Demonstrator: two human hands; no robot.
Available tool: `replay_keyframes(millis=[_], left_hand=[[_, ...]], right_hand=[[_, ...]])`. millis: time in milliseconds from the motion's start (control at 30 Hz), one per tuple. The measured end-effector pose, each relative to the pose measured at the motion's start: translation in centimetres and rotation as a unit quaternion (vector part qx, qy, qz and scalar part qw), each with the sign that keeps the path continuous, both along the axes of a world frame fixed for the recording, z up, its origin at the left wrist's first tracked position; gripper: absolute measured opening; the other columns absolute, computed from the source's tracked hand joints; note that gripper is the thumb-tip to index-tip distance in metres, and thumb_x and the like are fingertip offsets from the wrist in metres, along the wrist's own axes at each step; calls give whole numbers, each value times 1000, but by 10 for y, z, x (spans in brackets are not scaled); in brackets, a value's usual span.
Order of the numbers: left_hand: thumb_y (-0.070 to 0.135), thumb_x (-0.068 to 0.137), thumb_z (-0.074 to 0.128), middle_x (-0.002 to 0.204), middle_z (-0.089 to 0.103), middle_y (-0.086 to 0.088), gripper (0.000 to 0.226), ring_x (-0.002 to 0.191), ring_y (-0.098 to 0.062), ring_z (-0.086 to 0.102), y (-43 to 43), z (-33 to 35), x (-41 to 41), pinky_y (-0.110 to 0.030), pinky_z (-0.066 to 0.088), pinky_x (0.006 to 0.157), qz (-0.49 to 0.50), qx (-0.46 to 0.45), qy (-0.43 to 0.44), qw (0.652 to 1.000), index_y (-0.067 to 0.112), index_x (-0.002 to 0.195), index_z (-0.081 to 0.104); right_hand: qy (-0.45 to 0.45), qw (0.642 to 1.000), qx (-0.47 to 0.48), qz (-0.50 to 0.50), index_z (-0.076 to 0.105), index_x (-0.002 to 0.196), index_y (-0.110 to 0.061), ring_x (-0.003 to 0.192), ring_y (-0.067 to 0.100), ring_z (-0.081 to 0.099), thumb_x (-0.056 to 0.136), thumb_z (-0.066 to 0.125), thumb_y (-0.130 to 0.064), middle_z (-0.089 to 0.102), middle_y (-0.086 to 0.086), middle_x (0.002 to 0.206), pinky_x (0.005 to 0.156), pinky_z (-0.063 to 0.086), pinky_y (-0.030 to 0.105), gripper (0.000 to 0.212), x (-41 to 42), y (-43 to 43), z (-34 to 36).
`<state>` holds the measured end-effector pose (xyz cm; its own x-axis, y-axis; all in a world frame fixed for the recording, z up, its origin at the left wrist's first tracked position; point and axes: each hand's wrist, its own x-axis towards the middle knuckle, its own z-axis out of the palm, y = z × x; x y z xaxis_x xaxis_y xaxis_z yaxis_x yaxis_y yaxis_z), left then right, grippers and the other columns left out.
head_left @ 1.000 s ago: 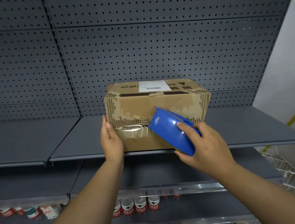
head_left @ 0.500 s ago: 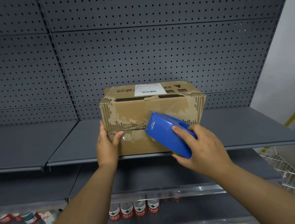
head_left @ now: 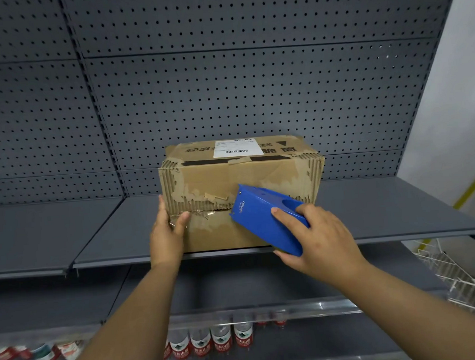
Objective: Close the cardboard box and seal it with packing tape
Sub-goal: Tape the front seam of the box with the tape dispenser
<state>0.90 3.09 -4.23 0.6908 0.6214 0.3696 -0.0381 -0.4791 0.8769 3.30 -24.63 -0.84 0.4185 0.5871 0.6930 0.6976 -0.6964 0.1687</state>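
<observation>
While left grip (head_left: 167,239) braces box (head_left: 230,174), right grip (head_left: 320,243) holds dispenser (head_left: 263,220) against front.

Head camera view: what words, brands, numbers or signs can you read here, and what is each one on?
"deli": on the blue tape dispenser in the right hand.
White label on the cardboard box: barcode and print, too small to read.
Black characters printed on the box top: upside down, unreadable.
Bottle labels on the lower shelf: too blurred.
</observation>
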Motion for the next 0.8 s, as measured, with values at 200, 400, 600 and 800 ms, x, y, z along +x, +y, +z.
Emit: replay_keyframes(millis=[200,400,600,800], left_hand=[[32,101,27,156,17,1,57,142,-20,20,0,-4,-9,-33,18,112,-51,-3,7,999,26,149,-1],[37,99,28,157,13,-6,64,144,-30,8,4,-7,-4,-46,10,116,-4,59,79,995,24,148,-11],[36,98,27,156,-8,-17,68,143,-31,-10,-25,5,-8,-38,-15,113,151,314,14,937,9,147,-11],[42,99,10,156,-19,5,55,144,-14,-13,-36,9,33,-38,-8,117,91,569,-51,815,24,149,-6]], right_hand=[[1,1000,-4,2,43,126,-19,72,27,59,58,77,-45,58,14,91,62,52,37,80,0,0,-1],[3,1000,-8,1,43,126,-19,73,27,59,58,77,-45,59,14,93,63,52,37,80,0,0,0],[-11,1000,-10,-3,43,125,-19,72,28,60,57,78,-45,59,15,92,63,53,38,82,1,-2,4],[-22,998,-48,15,45,126,-22,74,26,60,57,77,-49,59,14,95,63,52,35,80,3,-9,10]])
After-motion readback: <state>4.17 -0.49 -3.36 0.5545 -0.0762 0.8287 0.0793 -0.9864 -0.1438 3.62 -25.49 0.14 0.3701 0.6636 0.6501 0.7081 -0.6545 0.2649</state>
